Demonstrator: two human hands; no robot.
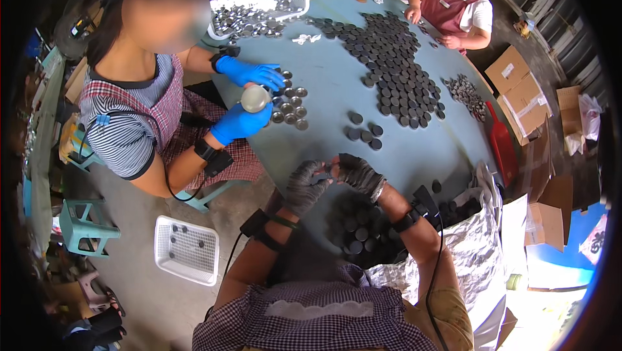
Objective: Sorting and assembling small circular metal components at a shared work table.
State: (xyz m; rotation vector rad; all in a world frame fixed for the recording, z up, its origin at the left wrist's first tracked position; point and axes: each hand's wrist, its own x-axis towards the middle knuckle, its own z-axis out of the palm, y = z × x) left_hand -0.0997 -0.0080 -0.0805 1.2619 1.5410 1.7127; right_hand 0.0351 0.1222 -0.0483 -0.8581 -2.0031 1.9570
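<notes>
L hand (307, 187) & R hand (359, 175), both w/ grey wraps, meet at the fingertips over the near edge of the table (285, 147). Fingers curled in on both, tips together. Can't tell how far open either is or what they've got hold of, if anything; wraps + fingers block the view. If there's a part in there, it's prob a small one.

Dark caps: big spread (389, 59) on far side of table, small loose group (366, 136) just fwd of the hands, and a dark pile (356, 231) btwn the forearms, next to a silver sheet (466, 247). Pile is shadowed, can't tell if it's on the sheet or in smth.

For this step, IMO: pinch w/ bare tips, not the wrap, since fabric prob slips on smooth caps. L steadies, R does the fine work, pressure even all round so nothing tilts. Wrists low, elbows in. Watch the R forearm: it passes right by the pile, so a wide swing could knock caps off. Same for the cable (442, 286) on that arm, could snag. Set pcs down flat & gently near the loose group, away from co-worker's blue gloves (240, 124).
</notes>
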